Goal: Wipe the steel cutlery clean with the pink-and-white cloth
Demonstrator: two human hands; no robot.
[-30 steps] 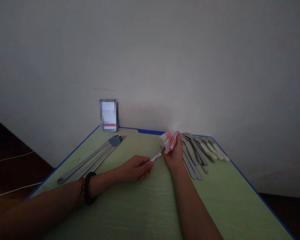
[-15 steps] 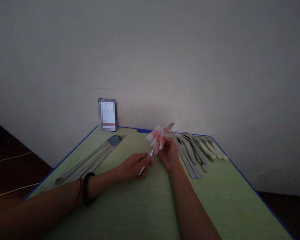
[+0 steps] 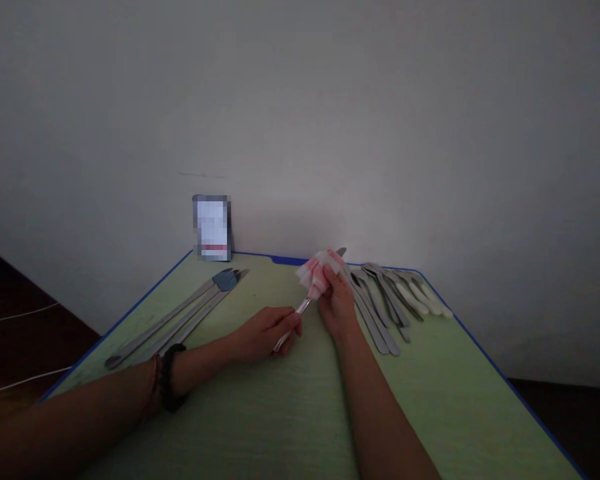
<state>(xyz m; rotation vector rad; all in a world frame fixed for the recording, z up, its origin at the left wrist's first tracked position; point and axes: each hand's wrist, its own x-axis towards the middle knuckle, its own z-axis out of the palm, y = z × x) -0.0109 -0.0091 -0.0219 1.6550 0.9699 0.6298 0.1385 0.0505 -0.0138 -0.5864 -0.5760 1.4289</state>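
Note:
My left hand (image 3: 267, 330) rests on the green table (image 3: 290, 413) and grips the handle of a metal knife (image 3: 301, 309). The knife slants up to the right, and its tip shows beyond a pink and white cloth (image 3: 317, 273). My right hand (image 3: 336, 303) holds that cloth wrapped round the blade. A dark bead bracelet (image 3: 166, 385) is on my left wrist.
Several long metal utensils (image 3: 180, 319) lie in a row at the left of the table. A pile of cutlery (image 3: 390, 300), some with white handles, lies at the right. A small card (image 3: 211, 227) leans on the white wall at the table's far edge.
The cloth in my right hand has slid left and down the blade, so the knife tip now shows beyond it. My left hand shifted slightly left with the handle.

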